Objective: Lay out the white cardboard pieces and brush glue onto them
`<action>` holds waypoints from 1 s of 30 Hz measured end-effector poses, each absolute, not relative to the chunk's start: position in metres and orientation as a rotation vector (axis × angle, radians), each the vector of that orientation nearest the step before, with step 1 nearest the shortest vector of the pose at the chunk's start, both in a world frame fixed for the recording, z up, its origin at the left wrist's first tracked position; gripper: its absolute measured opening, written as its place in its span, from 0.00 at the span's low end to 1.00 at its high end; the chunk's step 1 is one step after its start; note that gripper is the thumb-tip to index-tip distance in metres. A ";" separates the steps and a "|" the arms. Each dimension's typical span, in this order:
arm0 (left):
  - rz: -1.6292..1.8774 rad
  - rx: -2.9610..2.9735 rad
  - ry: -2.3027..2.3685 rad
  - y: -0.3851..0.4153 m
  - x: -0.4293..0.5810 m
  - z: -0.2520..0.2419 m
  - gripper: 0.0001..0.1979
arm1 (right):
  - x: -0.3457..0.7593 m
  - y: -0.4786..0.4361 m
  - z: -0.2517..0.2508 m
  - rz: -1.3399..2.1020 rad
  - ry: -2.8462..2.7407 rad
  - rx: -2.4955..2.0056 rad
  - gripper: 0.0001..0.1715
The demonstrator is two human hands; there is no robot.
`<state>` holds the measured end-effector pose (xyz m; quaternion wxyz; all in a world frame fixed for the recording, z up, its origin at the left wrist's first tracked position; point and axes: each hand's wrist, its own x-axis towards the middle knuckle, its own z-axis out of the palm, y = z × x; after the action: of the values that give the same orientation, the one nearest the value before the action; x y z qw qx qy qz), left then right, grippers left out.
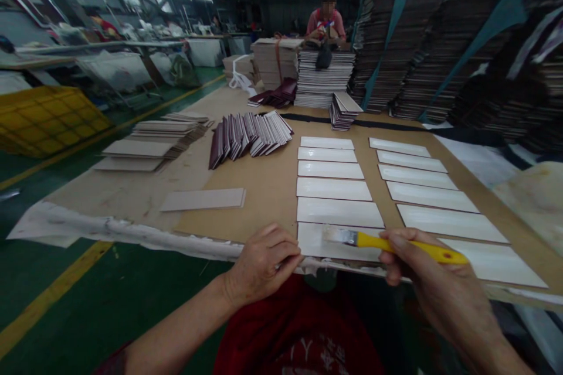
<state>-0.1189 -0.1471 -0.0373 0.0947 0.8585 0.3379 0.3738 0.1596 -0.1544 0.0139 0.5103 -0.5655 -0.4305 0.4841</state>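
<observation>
My right hand (426, 263) grips a flat paintbrush (396, 246) with a yellow handle, its pale bristles lying on the nearest white-coated panel (338, 241). That panel ends a column of glossy panels (333, 189) on a brown kraft board (272, 199), and a second column (431, 196) runs to its right. My left hand (264, 263) rests curled at the board's near edge, its fingertips by the panel's lower left corner. Whether those fingers pinch anything is hidden. Fanned maroon-edged boards (248, 137) lie farther up the board.
A crusted white sheet (132, 234) runs along the near table edge. Stacked boards (149, 143) and a loose strip (202, 199) lie left. Tall stacks (440, 41) stand right. A co-worker (325, 20) sits beyond a pile (323, 79). A yellow crate (44, 120) sits on the green floor.
</observation>
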 end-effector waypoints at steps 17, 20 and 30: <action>1.110 2.539 0.989 -0.146 -0.118 -0.036 0.05 | 0.170 -0.154 0.016 1.148 -1.176 -1.618 0.27; 1.110 2.531 0.979 -0.146 -0.119 -0.035 0.05 | 0.197 -0.154 0.013 1.109 -1.175 -1.713 0.30; 1.096 2.505 1.003 -0.145 -0.120 -0.040 0.05 | 0.240 -0.159 0.025 0.903 -1.138 -1.882 0.30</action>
<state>-0.1199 -0.1454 -0.0402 0.1143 0.8545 0.3420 0.3740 0.2397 -0.1589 0.0251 0.3730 -0.7344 -0.4442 0.3525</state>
